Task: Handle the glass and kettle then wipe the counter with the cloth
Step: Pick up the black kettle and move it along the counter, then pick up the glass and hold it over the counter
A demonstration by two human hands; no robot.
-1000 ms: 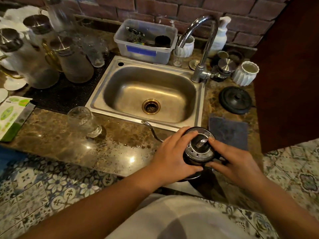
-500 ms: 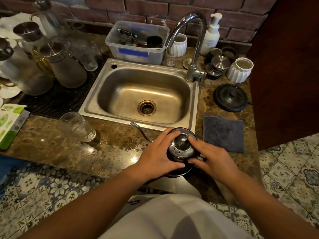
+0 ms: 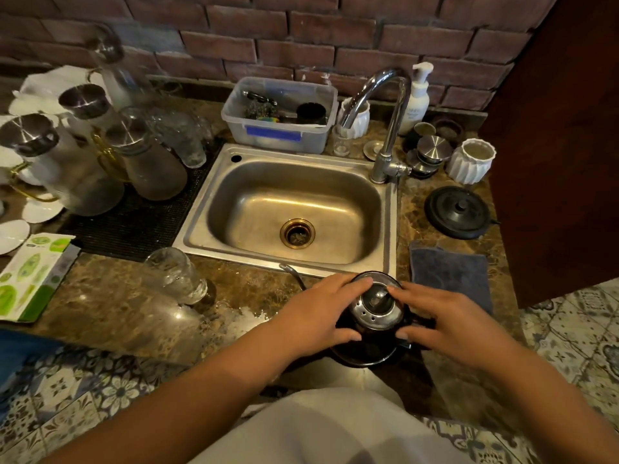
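Observation:
A black gooseneck kettle (image 3: 375, 306) with an open metal-rimmed top stands on the marble counter (image 3: 110, 306) just in front of the sink. Its thin spout (image 3: 292, 272) points left. My left hand (image 3: 316, 316) cups the kettle's left side and my right hand (image 3: 442, 316) holds its right side, fingers on the rim. A clear glass (image 3: 174, 276) stands upside down on the wet counter to the left. The dark grey cloth (image 3: 450, 274) lies flat to the right of the kettle. The black kettle lid (image 3: 457, 212) rests beyond the cloth.
The steel sink (image 3: 291, 209) and tap (image 3: 388, 128) lie straight ahead. Glass carafes (image 3: 147, 162) crowd a black mat at the left. A plastic tub (image 3: 279, 115), white cups, a soap bottle (image 3: 415, 98) and metal lids line the back. A green carton (image 3: 31, 276) lies far left. Water pools beside the glass.
The kettle has settled lower onto the counter between my hands, and its top now faces straight up. My view has tilted upward, showing more brick wall.

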